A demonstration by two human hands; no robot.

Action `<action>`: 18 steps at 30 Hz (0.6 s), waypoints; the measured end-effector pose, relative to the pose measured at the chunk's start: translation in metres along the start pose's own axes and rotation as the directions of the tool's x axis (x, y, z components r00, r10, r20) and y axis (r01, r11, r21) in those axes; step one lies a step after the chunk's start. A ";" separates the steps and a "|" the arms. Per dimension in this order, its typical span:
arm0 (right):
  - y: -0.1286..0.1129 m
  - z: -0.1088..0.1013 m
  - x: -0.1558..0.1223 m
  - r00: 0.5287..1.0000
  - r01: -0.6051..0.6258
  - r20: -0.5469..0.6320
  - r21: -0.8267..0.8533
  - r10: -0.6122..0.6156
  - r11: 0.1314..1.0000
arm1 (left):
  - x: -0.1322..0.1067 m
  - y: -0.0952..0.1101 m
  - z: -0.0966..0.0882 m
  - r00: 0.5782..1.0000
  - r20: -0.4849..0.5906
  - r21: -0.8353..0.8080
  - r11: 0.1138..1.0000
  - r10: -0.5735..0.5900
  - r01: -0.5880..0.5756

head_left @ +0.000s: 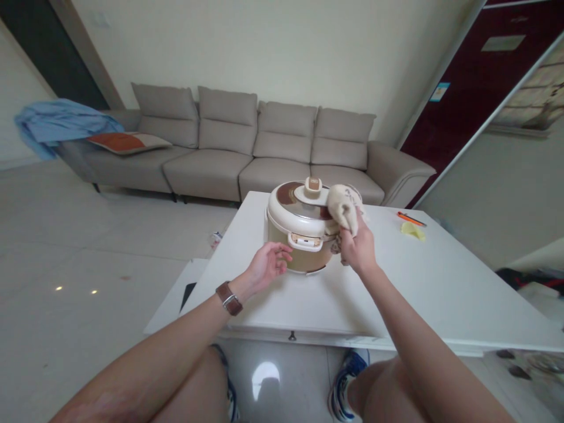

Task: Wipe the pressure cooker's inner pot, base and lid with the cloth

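A cream and brown electric cooker (304,235) with a domed lid and top knob stands on a white table (423,294). My left hand (268,264) rests against the cooker's lower left side, fingers curled loosely and apart, holding nothing. My right hand (359,249) is closed on a beige cloth (344,208) that is pressed on the right side of the lid.
An orange-handled tool (411,219) and a yellow scrap (413,230) lie at the table's far right. A grey sofa (247,153) with a blue garment (57,123) and a cushion stands behind. A lower white surface (170,302) sits left of the table.
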State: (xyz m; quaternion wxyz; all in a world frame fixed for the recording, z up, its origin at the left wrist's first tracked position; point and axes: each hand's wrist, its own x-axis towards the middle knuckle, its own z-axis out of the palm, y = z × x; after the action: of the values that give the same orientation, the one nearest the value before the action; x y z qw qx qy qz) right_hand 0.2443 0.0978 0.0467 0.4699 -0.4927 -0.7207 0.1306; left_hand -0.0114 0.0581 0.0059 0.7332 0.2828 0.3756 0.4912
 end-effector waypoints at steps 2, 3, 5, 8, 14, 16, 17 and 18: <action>-0.015 0.005 -0.003 0.965 0.258 0.114 -0.281 -0.235 0.924 | 0.005 -0.003 -0.008 1.000 -0.017 0.118 0.993 -0.025 0.027; -0.020 0.006 -0.003 0.945 0.323 0.168 -0.363 -0.279 0.874 | 0.009 -0.004 -0.013 0.999 -0.022 0.183 0.982 -0.033 0.036; -0.024 0.006 0.001 0.928 0.370 0.227 -0.452 -0.296 0.812 | 0.015 -0.008 -0.021 1.000 -0.010 0.298 0.954 -0.019 0.021; -0.023 0.004 0.010 0.953 0.302 0.158 -0.488 -0.257 0.819 | 0.021 -0.012 -0.029 0.999 0.031 0.413 0.910 0.029 -0.039; -0.026 0.003 0.010 0.935 0.351 0.230 -0.490 -0.271 0.798 | 0.026 -0.014 -0.029 0.997 0.037 0.531 0.844 0.062 -0.072; -0.022 -0.002 0.010 0.932 0.359 0.220 -0.466 -0.287 0.809 | 0.027 -0.014 -0.028 0.996 0.052 0.531 0.842 0.072 -0.089; -0.018 -0.004 0.010 0.942 0.336 0.184 -0.454 -0.282 0.825 | 0.027 -0.013 -0.027 0.995 0.056 0.529 0.843 0.078 -0.096; -0.014 -0.006 0.010 0.952 0.305 0.142 -0.444 -0.270 0.842 | 0.027 -0.013 -0.026 0.995 0.056 0.527 0.844 0.083 -0.100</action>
State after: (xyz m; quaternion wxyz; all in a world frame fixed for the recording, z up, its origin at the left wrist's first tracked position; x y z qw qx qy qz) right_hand 0.2406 0.0974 0.0644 0.3267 -0.4711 -0.8135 -0.0981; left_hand -0.0205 0.0796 -0.0260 0.6084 0.4989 0.4711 0.3989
